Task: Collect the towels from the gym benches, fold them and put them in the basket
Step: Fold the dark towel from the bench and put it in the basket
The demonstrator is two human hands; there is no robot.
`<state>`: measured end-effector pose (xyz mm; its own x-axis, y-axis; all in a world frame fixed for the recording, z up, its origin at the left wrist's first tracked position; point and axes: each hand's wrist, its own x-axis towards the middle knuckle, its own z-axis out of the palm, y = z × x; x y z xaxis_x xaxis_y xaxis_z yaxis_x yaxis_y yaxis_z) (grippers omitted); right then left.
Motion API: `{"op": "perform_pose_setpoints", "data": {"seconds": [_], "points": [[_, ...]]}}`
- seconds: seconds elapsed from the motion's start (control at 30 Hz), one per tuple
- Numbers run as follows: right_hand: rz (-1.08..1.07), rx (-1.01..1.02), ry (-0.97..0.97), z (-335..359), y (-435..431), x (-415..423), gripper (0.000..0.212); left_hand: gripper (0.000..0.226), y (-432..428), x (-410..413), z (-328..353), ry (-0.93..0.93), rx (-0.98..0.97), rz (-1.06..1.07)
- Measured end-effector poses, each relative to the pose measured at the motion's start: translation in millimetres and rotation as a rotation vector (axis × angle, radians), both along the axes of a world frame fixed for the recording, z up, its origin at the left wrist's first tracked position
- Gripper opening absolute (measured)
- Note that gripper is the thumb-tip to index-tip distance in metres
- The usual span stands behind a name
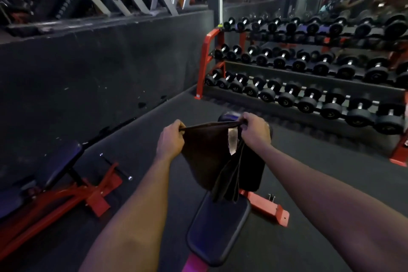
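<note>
Both hands hold a dark towel (207, 157) up by its top edge, the left hand (171, 139) pinching one corner, the right hand (256, 131) the other. The towel hangs in folds above a padded desk (217, 229) with a red frame. A second desk (57, 161) stands to the left, a dumbbell rack (207, 59) beyond.

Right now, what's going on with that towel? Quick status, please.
Left hand and right hand: each grip shut on the dark towel's top edge. Towel hanging over the bench. No basket in view.
</note>
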<state>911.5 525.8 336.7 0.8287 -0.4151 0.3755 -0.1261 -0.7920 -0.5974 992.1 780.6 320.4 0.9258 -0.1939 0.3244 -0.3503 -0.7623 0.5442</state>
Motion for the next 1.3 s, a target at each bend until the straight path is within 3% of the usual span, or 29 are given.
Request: {"op": "perform_pose_setpoints", "data": {"seconds": [0.13,0.4,0.53,0.73,0.8,0.9,0.97,1.07,1.17,1.3], "points": [[0.076,0.036,0.057,-76.3,-10.9,-17.1,0.021,0.014,-3.6,-9.6,-64.5,0.088,-0.027,-0.051],[0.227,0.209,0.558,-263.9,-4.4,-92.2,0.005,0.009,14.0,-88.9,-241.9,0.546,0.073,-0.047],[0.221,0.335,0.674,-320.7,-2.2,-88.5,0.003,0.006,17.4,-98.6,-301.1,0.712,0.104,0.03],[0.127,0.386,0.659,-382.7,-26.3,-1.3,0.016,0.004,-17.0,-19.9,-361.9,0.637,0.101,0.102],[0.109,0.421,0.669,-409.9,-36.6,30.9,0.032,0.022,-31.5,13.8,-388.2,0.672,0.122,0.141],[-0.028,0.468,0.771,-448.3,-39.8,47.0,0.063,0.086,-43.2,32.8,-432.4,0.978,0.143,0.282],[-0.144,0.56,0.835,-467.7,-30.2,35.4,0.067,0.099,-42.7,28.4,-458.9,1.123,0.169,0.341],[-0.225,0.681,0.849,-484.9,-7.3,14.9,0.072,0.086,-36.9,12.6,-478.3,1.108,0.328,0.341],[-0.256,0.736,0.916,-478.3,5.4,14.9,0.065,0.055,-34.9,1.2,-467.6,1.12,0.295,0.309],[-0.152,0.807,0.985,-444.2,15.0,24.9,0.049,0.043,-27.5,-9.0,-424.2,1.074,0.185,0.309]]}}
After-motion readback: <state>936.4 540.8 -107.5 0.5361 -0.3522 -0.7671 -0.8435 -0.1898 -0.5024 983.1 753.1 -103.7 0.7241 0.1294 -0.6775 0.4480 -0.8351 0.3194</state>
